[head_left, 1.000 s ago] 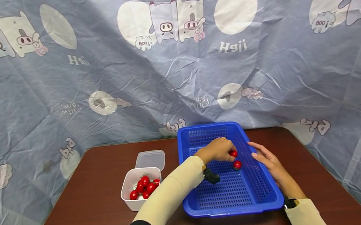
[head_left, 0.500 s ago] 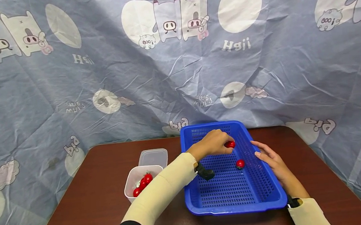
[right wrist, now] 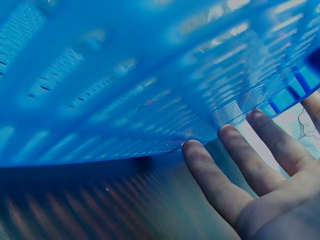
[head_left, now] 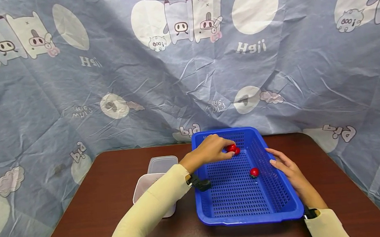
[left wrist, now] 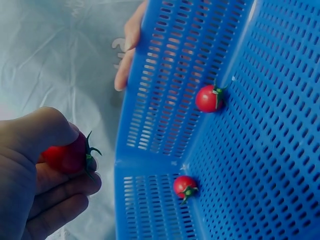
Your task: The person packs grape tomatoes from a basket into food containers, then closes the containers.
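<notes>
My left hand [head_left: 210, 149] is above the far part of a blue plastic basket [head_left: 248, 218], pinching a red cherry tomato [left wrist: 67, 156] with a green stem between thumb and fingers. Two more cherry tomatoes lie in the basket: one tomato [head_left: 237, 151] at its far end, just beyond the held one in the head view, and another tomato [head_left: 254, 172] by the right wall. Against the basket's right side, my right hand [head_left: 291, 173] rests with fingers spread and fairly straight; the fingertips [right wrist: 192, 149] touch the wall from outside.
A white plastic container [head_left: 141, 184] stands left of the basket, mostly covered by my left sleeve, so its contents are hidden. A clear lid [head_left: 162, 164] lies behind it on the dark brown table [head_left: 96, 207]. A patterned grey-blue curtain [head_left: 160, 80] hangs behind the table.
My left hand has moved left and a little farther back with the tomato, uncovering the tomato at the basket's far end. My left sleeve now covers the container's tomatoes. The right hand stays at the rim.
</notes>
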The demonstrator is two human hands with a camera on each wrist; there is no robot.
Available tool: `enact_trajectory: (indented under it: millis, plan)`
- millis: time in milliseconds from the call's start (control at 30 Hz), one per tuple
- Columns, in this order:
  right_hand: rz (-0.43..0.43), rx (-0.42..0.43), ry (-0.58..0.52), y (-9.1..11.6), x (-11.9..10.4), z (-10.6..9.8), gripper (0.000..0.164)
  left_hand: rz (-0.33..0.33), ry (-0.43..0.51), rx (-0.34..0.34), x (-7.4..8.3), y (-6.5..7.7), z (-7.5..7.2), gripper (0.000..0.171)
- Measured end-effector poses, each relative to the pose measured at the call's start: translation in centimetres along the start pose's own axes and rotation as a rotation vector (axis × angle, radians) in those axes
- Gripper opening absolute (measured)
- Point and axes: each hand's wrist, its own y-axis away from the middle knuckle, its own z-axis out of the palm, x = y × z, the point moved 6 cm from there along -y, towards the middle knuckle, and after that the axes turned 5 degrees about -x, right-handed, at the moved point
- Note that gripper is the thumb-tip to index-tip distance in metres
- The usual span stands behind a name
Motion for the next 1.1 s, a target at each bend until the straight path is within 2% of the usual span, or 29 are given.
enact_trajectory:
  millis: [167, 433, 633, 967, 1100]
  plan:
    - [-0.003, -0.005, 0.007, 0.0, -0.1, 0.1, 0.049, 0.003, 0.01, 0.049, -0.5, 1.9, -1.1, 0.005]
    - [-0.027, -0.026, -0.003, -0.2, 0.2, 0.1, 0.049, -0.025, 0.037, 0.115, -2.1, 5.5, -2.8, 0.005]
    - [-0.07, -0.059, -0.023, -0.2, 0.1, 0.2, 0.049, -0.067, 0.042, 0.159, -3.2, 8.5, -3.8, 0.015]
    - [-0.102, -0.069, -0.019, -0.1, -0.1, 0.3, 0.048, -0.108, 0.181, 0.223, -4.2, 13.5, -5.0, 0.017]
    - [-0.112, -0.073, -0.023, -0.3, -0.1, 0.3, 0.048, -0.151, 0.196, 0.239, -4.9, 15.7, -5.1, 0.017]
